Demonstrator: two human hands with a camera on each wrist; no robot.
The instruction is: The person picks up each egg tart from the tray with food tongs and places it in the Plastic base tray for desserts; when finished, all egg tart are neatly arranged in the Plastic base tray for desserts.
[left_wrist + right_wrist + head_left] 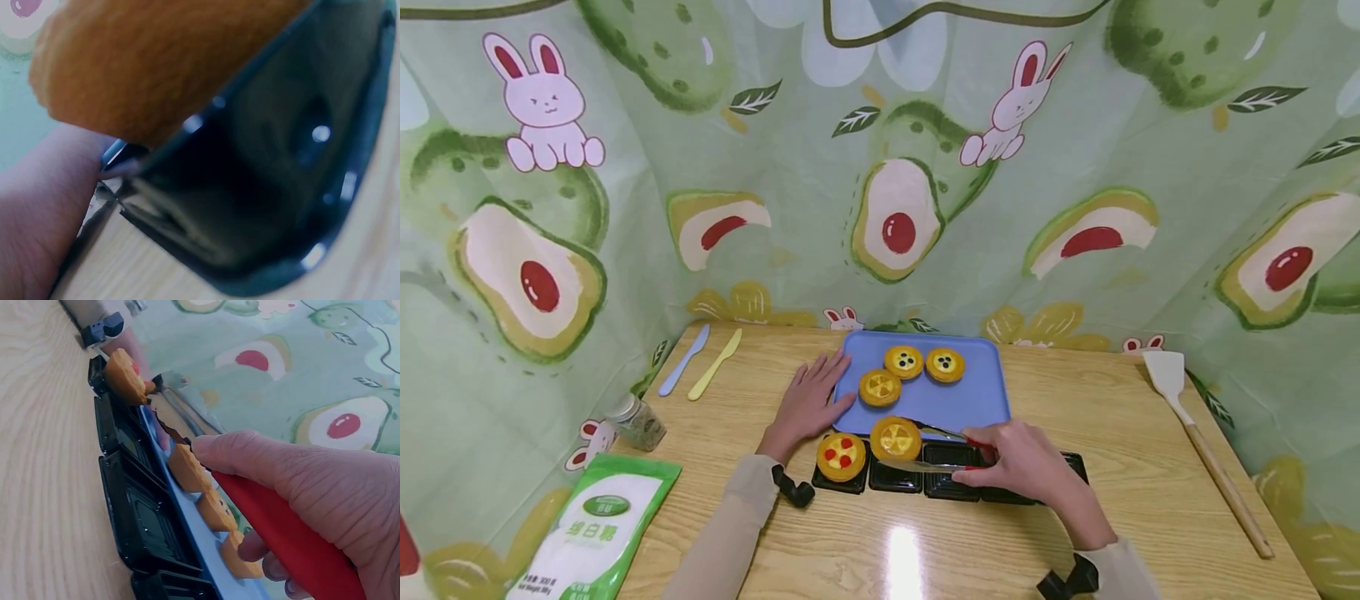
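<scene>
Tongs (936, 433), red-handled with metal arms, grip a yellow-topped tart (896, 437) at the near edge of the blue tray (977, 400), right over the row of black plastic cups (951, 471). The right hand (1026, 462) is clenched round the red handle; the right wrist view shows thumb and fingers wrapped on it (294, 544). Whether the tart rests in the second cup or hangs just above it cannot be told.

One tart with red dots (841, 456) sits in the leftmost cup. The left wrist view, blurred, shows orange pastry (156, 62) against a black cup wall (294, 162).

Judgement: one tart placed, a second in transfer. Three tarts remain on the tray: one yellow-topped (880, 387), two with dark dots (903, 361) (945, 364). Cups to the right of the tongs look unfilled, partly hidden by the right hand.

Left hand (808, 404) lies flat, fingers straight, pressing the left edge of the tray; it grasps nothing.

Outward: bench (1075, 392) of light wood. Far left corner: a blue plastic knife (684, 359) and a yellow one (715, 363). Left edge: a small glass jar (638, 421), and a green and white bag (595, 533) near the front. Right edge: a white spatula with a wooden handle (1206, 450).
</scene>
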